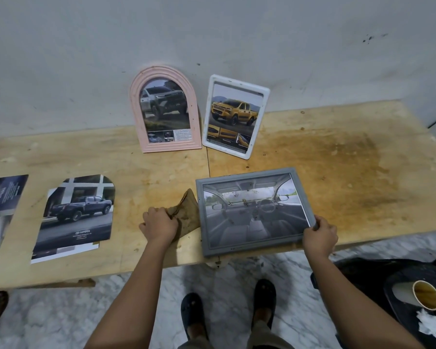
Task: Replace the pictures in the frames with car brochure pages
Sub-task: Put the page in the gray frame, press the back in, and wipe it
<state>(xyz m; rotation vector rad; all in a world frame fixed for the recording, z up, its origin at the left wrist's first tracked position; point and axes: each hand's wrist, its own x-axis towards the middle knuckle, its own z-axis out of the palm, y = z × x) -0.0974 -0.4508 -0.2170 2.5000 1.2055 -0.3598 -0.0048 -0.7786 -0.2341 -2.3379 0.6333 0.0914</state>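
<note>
The bench (337, 159) carried a pink frame (171, 147) and a white frame (239, 81) leaning on the wall, each showing a truck page, and a grey frame (201, 217) with a car-interior page lay flat at the near edge. A cut truck page (78, 210) lay well to its left. The left hand (160, 224) clutched a brown cloth (189, 212) just beside the grey frame, whose right corner the right hand (319, 234) gripped.

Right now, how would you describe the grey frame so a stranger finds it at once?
On the wooden table by the wall, look at the near edge. The grey frame lies flat there, held by the right hand. Unlike the pink arched frame and the white frame standing against the wall, it shows a car interior.
</note>
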